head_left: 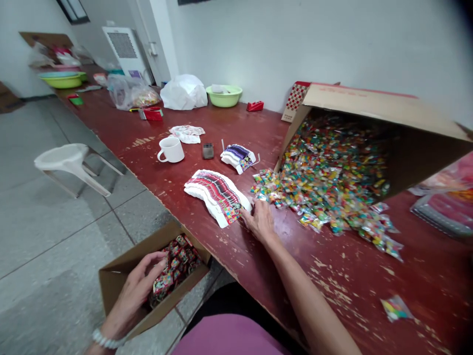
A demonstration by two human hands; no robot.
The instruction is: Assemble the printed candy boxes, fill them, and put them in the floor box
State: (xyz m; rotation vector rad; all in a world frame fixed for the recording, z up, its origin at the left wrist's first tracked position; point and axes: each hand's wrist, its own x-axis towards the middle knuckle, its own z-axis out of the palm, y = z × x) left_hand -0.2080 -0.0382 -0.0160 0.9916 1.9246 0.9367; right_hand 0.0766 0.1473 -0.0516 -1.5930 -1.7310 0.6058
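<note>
My right hand point(259, 220) rests at the near end of a fanned stack of red and white flat packets point(216, 193), its thumb and finger closed on the end one. Over an open cardboard box point(114, 283) below the table edge is my left hand point(142, 281), fingers curled at a small patterned packet point(162, 283). Dark red packets point(183, 254) fill part of that box. On the right, a large tipped carton point(369, 101) spills many small clear bags of colourful candy point(325, 182) onto the red table point(236, 246). A smaller purple stack point(238, 157) lies behind the red one.
A white mug point(171, 150), a small dark object point(208, 151) and a crumpled cloth point(187, 133) stand farther back. Beyond are a green basin point(223, 96) and plastic bags point(129, 92). A white stool point(70, 158) is left; one candy bag point(396, 308) lies near right.
</note>
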